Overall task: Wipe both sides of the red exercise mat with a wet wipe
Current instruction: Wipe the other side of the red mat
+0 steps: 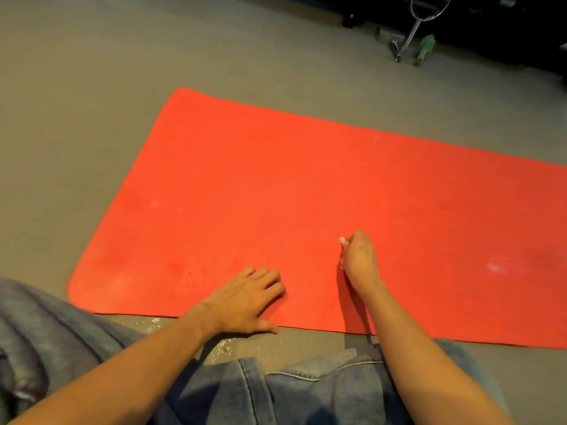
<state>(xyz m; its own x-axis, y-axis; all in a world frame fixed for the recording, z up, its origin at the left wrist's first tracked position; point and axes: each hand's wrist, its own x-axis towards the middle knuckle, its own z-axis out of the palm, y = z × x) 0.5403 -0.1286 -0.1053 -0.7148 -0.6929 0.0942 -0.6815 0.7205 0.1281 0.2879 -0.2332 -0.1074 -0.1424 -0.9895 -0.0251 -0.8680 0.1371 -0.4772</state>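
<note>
Low centre, left hand lay flat on mat, fingers relaxed, at its near edge; right hand curled round wipe, touching mat.

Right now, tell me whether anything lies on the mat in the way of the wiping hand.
Nothing visible does. The right hand grips the wet wipe against the red mat; the left hand rests on the mat's near edge, to its left. Only pale smudges lie ahead.

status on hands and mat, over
Left hand flat on flat red exercise mat. Right hand grips white wet wipe on mat. Pale smudge at right, nothing blocking.
</note>
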